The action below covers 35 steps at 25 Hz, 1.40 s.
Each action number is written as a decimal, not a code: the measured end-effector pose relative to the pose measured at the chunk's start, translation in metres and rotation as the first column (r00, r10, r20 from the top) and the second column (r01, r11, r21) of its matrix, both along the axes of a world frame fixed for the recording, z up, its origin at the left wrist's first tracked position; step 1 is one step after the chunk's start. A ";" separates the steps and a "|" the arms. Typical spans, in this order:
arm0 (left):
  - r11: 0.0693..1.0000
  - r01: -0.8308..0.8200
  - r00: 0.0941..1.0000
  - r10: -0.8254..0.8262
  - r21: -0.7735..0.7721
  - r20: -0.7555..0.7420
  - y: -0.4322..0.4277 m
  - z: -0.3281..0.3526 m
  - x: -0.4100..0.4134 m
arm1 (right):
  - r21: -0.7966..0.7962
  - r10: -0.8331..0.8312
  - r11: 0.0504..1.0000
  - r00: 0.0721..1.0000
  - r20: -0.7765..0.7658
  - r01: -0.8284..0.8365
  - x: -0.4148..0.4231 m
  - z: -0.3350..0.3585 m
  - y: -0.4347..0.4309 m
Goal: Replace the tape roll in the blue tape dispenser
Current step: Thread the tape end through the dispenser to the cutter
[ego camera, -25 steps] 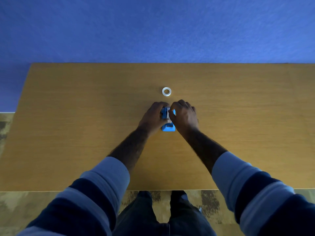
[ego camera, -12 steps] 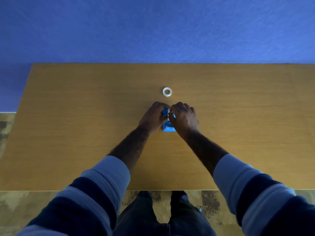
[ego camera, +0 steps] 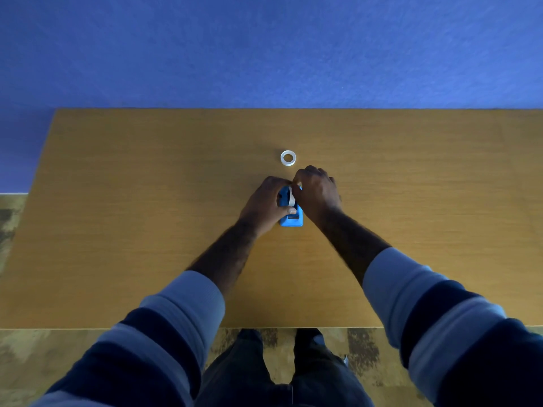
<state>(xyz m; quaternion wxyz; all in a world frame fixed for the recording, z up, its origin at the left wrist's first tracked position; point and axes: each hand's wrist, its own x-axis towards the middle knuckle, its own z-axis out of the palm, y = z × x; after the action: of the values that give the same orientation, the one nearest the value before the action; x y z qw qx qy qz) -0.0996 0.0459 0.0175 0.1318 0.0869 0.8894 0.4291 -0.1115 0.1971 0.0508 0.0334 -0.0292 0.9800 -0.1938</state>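
Hands (ego camera: 266,205) (ego camera: 317,192) on blue dispenser (ego camera: 291,220), w/ roll (ego camera: 291,198)

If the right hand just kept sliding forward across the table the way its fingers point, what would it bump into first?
Probably the loose tape roll lying flat on the table just beyond the right hand. The knuckles point up and slightly left toward it. One view leaves height unclear, so a raised hand could pass over it.

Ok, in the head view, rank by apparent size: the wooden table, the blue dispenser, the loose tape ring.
1. wooden table, by far the largest.
2. blue dispenser, though both hands partly cover it.
3. loose tape ring, smallest, lying slightly farther from the camera.
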 end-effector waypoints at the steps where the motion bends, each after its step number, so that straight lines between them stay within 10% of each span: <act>1: 1.000 -0.007 1.000 0.007 -0.005 -0.006 0.000 -0.001 0.000 | -0.013 0.005 1.000 1.000 0.009 -0.005 -0.002 0.000 0.001; 12: 0.998 0.040 0.998 -0.042 -0.050 -0.041 -0.001 -0.002 -0.005 | 0.074 0.148 0.988 0.972 -0.185 -0.136 0.026 -0.006 0.006; 24: 0.998 -0.028 0.999 0.027 -0.049 -0.017 0.003 -0.004 -0.001 | 0.059 0.083 0.995 0.996 0.027 -0.085 -0.008 0.003 0.001; 35: 0.997 0.040 0.999 -0.041 -0.060 -0.022 0.002 0.005 -0.006 | 0.128 0.177 0.980 0.965 -0.195 -0.154 0.026 -0.009 0.007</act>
<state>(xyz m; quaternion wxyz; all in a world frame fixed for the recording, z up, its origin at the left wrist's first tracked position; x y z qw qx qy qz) -0.1055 0.0474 0.0225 0.1326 0.1059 0.9014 0.3985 -0.0859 0.2046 0.0414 -0.0501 -0.1291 0.9817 -0.1309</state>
